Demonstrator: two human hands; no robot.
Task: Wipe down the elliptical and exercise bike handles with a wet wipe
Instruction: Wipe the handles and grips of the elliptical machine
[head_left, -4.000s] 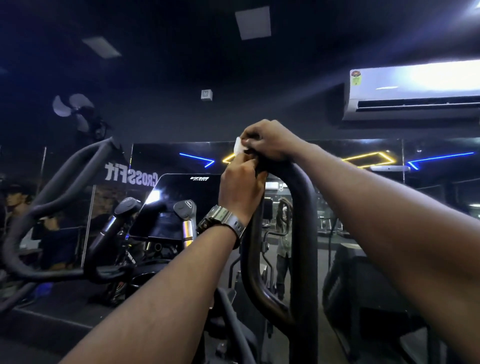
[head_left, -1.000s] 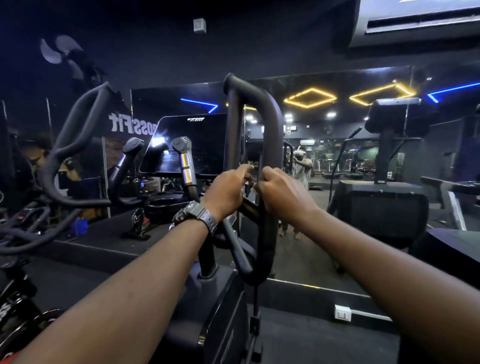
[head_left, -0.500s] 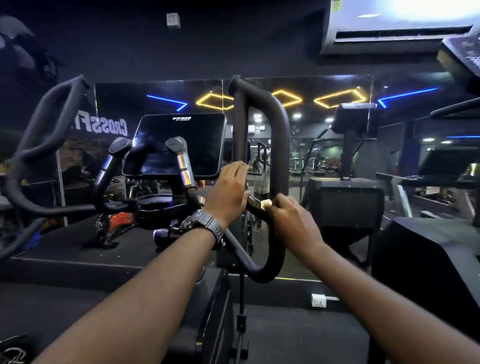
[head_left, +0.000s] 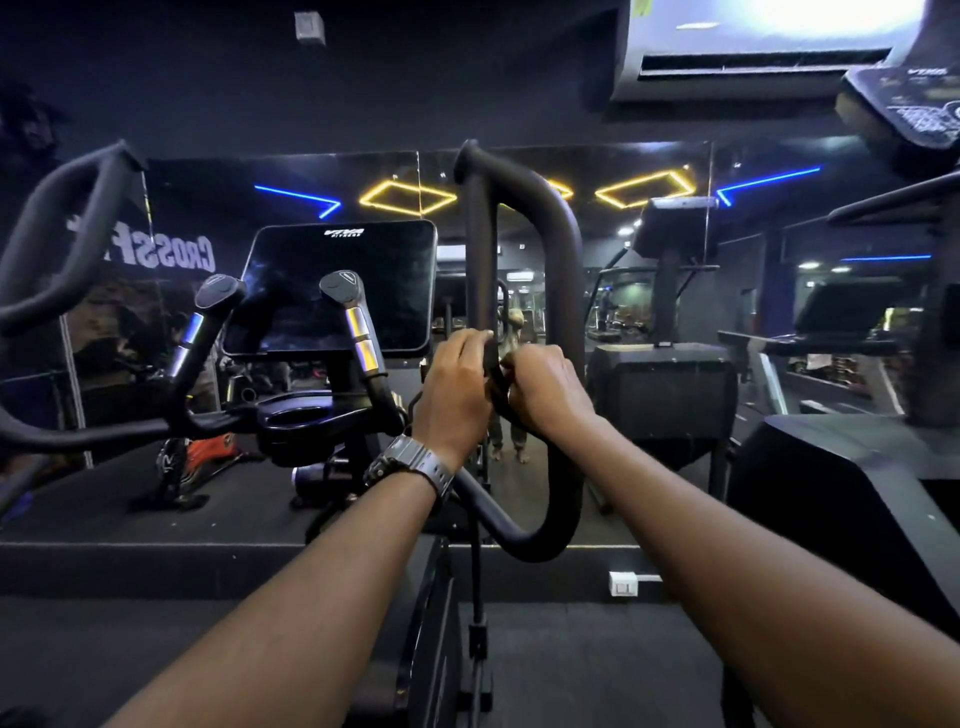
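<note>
- Change: both hands sit lower on the looped elliptical handle (head_left: 563, 291) than four seconds ago, when they worked at its top bend; they now meet on the inner upright bar at mid-height, near the centre of the view; the sweep has evidently travelled from the crown down the bar.
- Left hand (head_left: 457, 389): fingers curled round the bar from the 9 o'clock side; a wristwatch (head_left: 410, 465) sits on its wrist.
- Right hand (head_left: 548, 389): fingers curled round the same bar from 3 o'clock, knuckles touching the left hand.
- Wet wipe: a pale scrap showed at the right fingers half a second ago; it is hidden now, presumably pressed between palm and bar; which hand carries it cannot be told.
- Task reading: the upper loop appears covered; the lower curve at 6 o'clock and the left handle (head_left: 67, 244) at 9 o'clock probably remain, as do the short grips (head_left: 358, 322) under the console screen (head_left: 337, 286).
- Room: dark gym; wall mirror (head_left: 649, 244) ahead reflecting yellow and blue light strips; air conditioner (head_left: 753, 52) at 1 o'clock; black floor (head_left: 597, 670) below.
</note>
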